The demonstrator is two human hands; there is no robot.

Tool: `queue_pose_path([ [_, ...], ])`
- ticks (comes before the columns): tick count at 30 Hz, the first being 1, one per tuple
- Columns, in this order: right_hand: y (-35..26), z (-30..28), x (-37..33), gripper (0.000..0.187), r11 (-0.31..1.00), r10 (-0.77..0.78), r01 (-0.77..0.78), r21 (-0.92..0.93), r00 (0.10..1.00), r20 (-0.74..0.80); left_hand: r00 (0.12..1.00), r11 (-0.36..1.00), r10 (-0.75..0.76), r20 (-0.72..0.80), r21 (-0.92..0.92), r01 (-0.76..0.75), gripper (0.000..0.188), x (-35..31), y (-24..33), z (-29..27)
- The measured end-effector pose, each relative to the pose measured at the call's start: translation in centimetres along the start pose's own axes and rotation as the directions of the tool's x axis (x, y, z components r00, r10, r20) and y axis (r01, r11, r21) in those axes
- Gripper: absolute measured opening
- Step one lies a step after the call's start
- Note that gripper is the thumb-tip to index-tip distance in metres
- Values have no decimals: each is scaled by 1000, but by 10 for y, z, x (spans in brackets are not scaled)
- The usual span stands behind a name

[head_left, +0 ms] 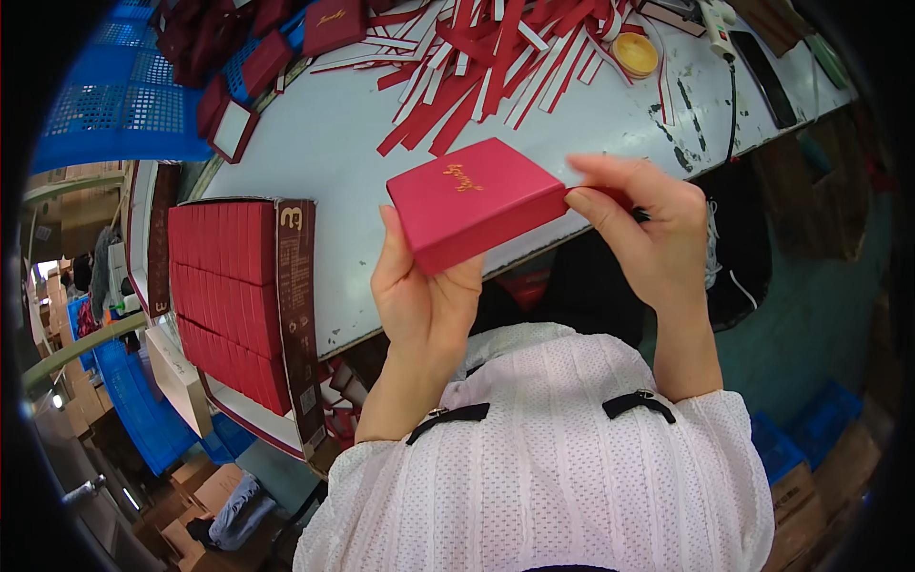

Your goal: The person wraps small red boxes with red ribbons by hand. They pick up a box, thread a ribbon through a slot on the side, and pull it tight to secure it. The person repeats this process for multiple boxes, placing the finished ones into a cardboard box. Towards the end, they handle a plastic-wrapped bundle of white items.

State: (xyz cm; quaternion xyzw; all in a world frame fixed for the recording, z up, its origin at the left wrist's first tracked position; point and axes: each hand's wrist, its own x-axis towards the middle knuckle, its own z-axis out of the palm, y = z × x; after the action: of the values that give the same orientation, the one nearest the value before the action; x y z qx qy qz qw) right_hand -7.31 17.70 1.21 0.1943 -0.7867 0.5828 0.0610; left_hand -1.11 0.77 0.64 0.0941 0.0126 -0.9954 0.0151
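Note:
A flat red gift box point(481, 200) with gold lettering on its lid is held up, tilted, above the front edge of the table. My left hand point(424, 296) grips it from below, with the thumb against its left side and the fingers beneath. At the box's right corner, my right hand point(648, 219) has its thumb and index finger closed on a short dark red strip point(610, 194) that sticks out from the side. The index finger is slightly blurred, and the strip's far end is hidden in the hand.
Red and white strips point(496, 67) lie piled on the white table point(353, 181), near a yellow round container point(636, 55) and a black phone point(762, 81). To the left stands a carton point(295, 324) packed with red boxes point(224, 286). More red boxes point(334, 24) fill a blue crate point(124, 105).

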Motion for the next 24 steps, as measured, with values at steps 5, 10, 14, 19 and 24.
queue_pose_path([
  [5,4,-10,-4,26,929,130,-127,349,991,14,990,983,-140,3,-121,140,36,3,16,-27],
  [10,-5,1,-12,21,975,-46,27,221,996,82,958,938,-269,-103,197,285,47,15,1,-35],
  [14,-5,6,-8,23,934,-358,358,22,925,128,946,932,-311,-91,167,322,46,14,-7,-44],
  [19,-8,10,-16,32,973,-224,219,74,971,78,947,942,-321,-1,107,319,45,13,-9,-46],
  [24,13,6,-10,33,951,2,89,295,956,-293,943,944,-327,65,-21,329,43,7,-12,-46],
])
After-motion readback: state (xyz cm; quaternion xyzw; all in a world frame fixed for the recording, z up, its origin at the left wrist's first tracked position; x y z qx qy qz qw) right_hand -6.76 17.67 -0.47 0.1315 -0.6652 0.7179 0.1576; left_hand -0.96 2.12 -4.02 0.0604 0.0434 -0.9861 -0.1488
